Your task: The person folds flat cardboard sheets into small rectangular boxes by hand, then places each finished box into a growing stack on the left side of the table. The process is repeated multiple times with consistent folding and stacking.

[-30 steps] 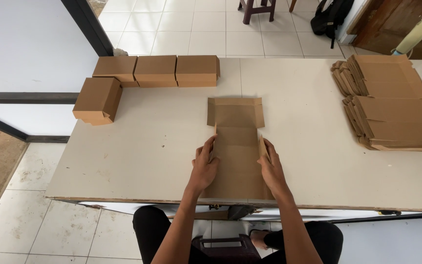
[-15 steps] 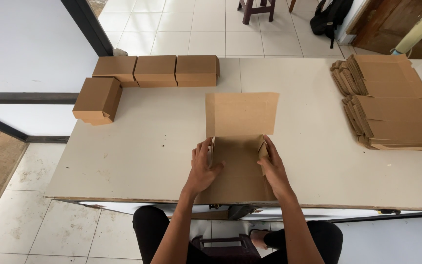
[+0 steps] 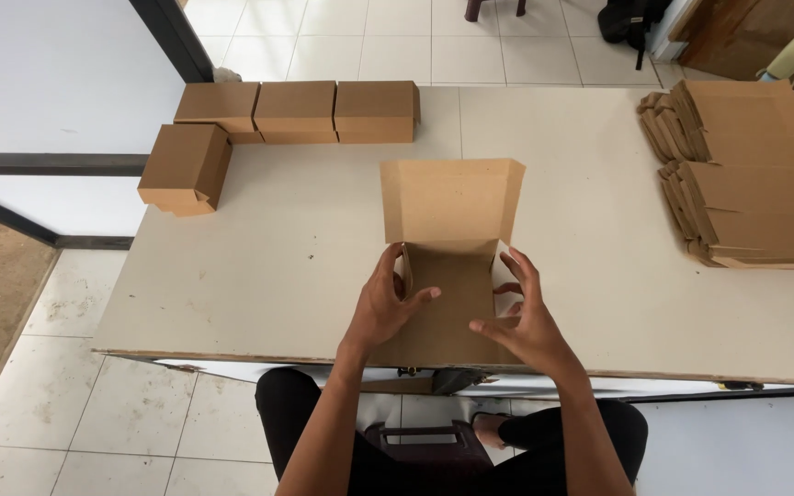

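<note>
Since half a second ago, side walls of half-folded cardboard box (image 3: pixel 448 266) raised on tabletop (image 3: pixel 268 257); left hand (image 3: pixel 388 308) and right hand (image 3: pixel 524 317) spread, fingertips steadying them.

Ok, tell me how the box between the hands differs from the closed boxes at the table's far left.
The box between the hands is open, its lid flap upright; the closed boxes are shut. It stands alone near the table edge, both hands on its sides; they sit together, untouched. All are plain brown cardboard.

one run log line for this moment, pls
left hand: on box left wall | right hand: at right wall | half-folded box: lid flap up | table
</note>
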